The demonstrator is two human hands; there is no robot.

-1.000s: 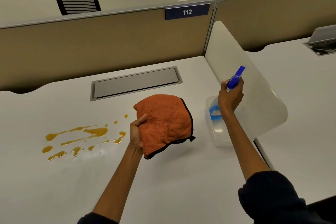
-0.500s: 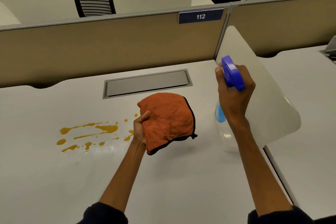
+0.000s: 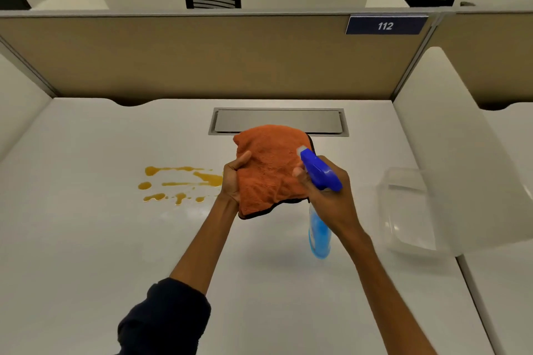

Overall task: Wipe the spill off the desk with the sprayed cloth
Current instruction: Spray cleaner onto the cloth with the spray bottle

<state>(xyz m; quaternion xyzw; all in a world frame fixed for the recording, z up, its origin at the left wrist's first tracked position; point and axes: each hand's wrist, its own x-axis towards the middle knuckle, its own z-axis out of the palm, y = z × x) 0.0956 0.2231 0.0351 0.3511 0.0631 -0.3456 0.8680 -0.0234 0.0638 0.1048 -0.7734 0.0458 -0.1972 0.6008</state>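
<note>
Label (image 3: pixel 386 25) reading 112 sits on partition (image 3: pixel 202 57) behind desk (image 3: pixel 86 239).

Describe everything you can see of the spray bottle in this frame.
The spray bottle has a bright blue plastic trigger head with a pale nozzle tip and a clear body holding light blue liquid. The right hand holds it by the neck, above the desk, tilted, nozzle aimed at the orange cloth and close to it.

A cloth (image 3: pixel 271 164) over a desk (image 3: pixel 86 239), spill (image 3: pixel 181 183) to its left.
A spray bottle (image 3: pixel 318 228) is just right of the cloth; a tub (image 3: pixel 403 210) lies farther right, a hatch (image 3: pixel 278 121) behind.
</note>
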